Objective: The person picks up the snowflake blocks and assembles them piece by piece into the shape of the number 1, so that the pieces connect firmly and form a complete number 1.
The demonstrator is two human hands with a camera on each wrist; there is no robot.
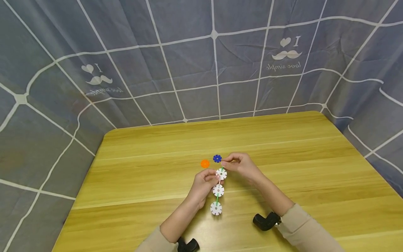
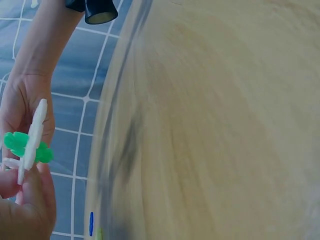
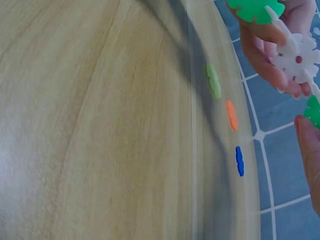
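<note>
A chain of interlocked white and green snowflake discs [image 1: 218, 190] is held up between my two hands over the wooden table. My left hand [image 1: 204, 184] pinches it near its upper white disc [image 1: 222, 173]. At the top end, my right hand [image 1: 242, 166] pinches a green disc [image 3: 312, 111], seen nearly edge-on in the head view. A white disc [image 1: 216, 208] forms the lower end. In the right wrist view another white disc [image 3: 298, 59] shows against the left fingers, with a green disc [image 3: 255, 10] above it.
Loose discs lie flat just beyond the hands: a blue one [image 1: 217, 158], an orange one [image 1: 205, 163] and a yellow-green one [image 3: 213, 81]. Grey gridded cloth [image 1: 195, 70] hangs behind the table [image 1: 141, 164]. Black wrist mounts [image 1: 265, 222] sit under the forearms.
</note>
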